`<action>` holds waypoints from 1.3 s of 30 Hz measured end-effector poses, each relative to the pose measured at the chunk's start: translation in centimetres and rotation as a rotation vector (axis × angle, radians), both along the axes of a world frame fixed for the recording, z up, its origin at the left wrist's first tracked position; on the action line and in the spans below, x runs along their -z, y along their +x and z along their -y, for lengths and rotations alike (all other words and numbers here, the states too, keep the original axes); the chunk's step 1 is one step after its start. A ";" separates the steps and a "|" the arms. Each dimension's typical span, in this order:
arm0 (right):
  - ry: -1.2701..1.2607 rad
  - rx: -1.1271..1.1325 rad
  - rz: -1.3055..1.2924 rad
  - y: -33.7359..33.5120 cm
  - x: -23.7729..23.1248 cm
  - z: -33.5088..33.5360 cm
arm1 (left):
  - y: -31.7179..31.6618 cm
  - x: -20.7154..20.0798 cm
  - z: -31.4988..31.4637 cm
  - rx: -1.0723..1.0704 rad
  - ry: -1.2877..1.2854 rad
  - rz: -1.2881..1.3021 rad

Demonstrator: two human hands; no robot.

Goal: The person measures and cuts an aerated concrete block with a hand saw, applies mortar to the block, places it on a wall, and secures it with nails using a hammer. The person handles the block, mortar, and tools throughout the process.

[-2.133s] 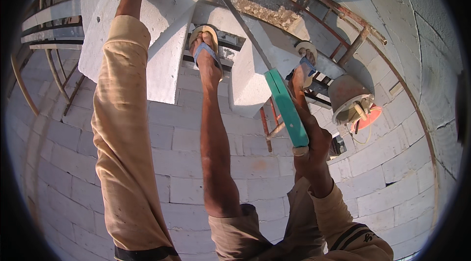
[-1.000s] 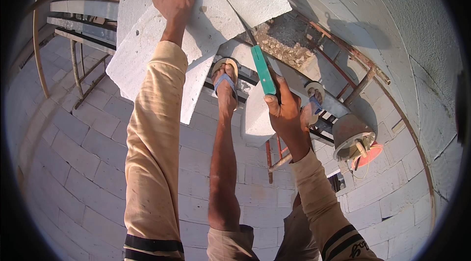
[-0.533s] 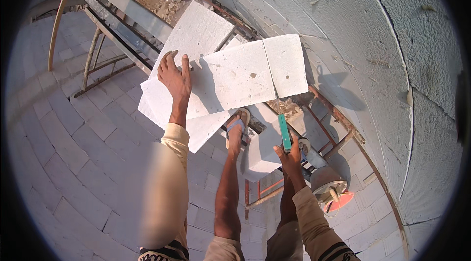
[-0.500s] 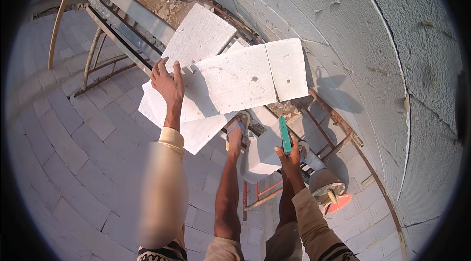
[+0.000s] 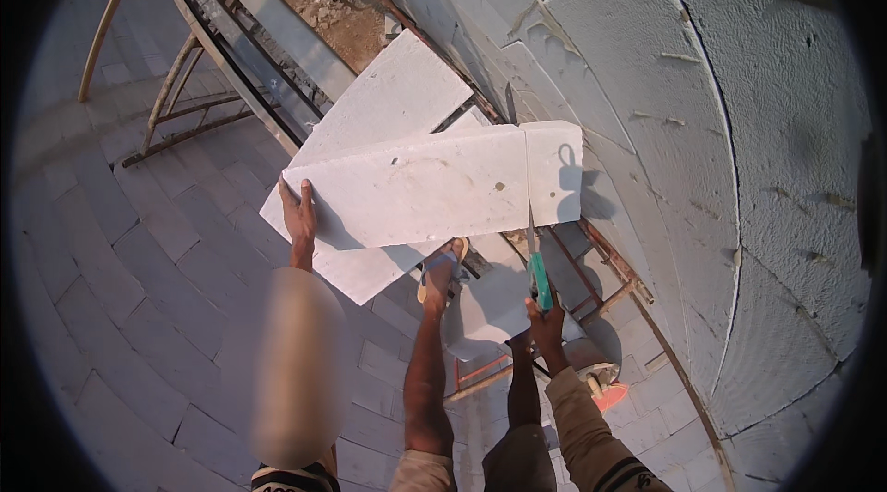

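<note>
A long white aerated block (image 5: 416, 185) lies across another white block (image 5: 388, 104) and a third one under it. My left hand (image 5: 298, 212) grips the long block's left end. A cut line splits off its right end piece (image 5: 552, 170). My right hand (image 5: 545, 319) holds a hand saw by its green handle (image 5: 540, 281), and the thin blade (image 5: 530, 219) runs up into that cut. My sandalled foot (image 5: 438, 268) rests against the lower blocks, just below the long block.
A wall of large white blocks (image 5: 702, 141) rises on the right. Metal scaffold bars and planks (image 5: 231, 58) stand at the upper left. A bucket and an orange tool (image 5: 605, 386) sit near my right knee. The paved floor (image 5: 139, 307) spreads below left.
The view has tilted so the blocks now sit lower and nearer the centre. My left hand has shifted to the long block's left end. The saw stays in the cut.
</note>
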State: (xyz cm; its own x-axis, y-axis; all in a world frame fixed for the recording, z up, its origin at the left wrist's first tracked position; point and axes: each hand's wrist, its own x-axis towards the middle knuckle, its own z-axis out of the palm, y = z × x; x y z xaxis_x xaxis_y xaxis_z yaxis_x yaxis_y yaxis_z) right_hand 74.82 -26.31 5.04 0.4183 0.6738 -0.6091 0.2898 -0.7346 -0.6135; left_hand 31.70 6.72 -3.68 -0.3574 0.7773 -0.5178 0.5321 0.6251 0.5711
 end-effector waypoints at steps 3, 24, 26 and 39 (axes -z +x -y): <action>-0.009 -0.017 0.015 -0.1 -1.1 0.5 | -0.4 -0.3 0.6 -0.055 -0.010 0.074; -0.087 -0.192 0.003 8.1 -11.6 -8.0 | 0.5 -0.2 9.6 -0.043 -0.009 -0.004; -0.039 -0.161 -0.061 8.3 -12.9 -9.1 | 3.2 -1.2 8.9 0.102 0.071 -0.407; 0.073 -0.018 -0.128 7.8 -17.5 -1.0 | 18.7 4.0 6.8 0.641 0.443 -0.591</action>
State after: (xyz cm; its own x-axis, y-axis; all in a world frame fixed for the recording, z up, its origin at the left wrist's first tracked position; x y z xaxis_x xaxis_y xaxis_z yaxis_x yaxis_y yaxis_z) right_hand 82.65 -25.29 22.58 0.3275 0.7249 -0.6060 0.2187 -0.6821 -0.6977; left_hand 50.39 -0.12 -7.67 0.0926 0.9957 -0.0053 0.9722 -0.0892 0.2163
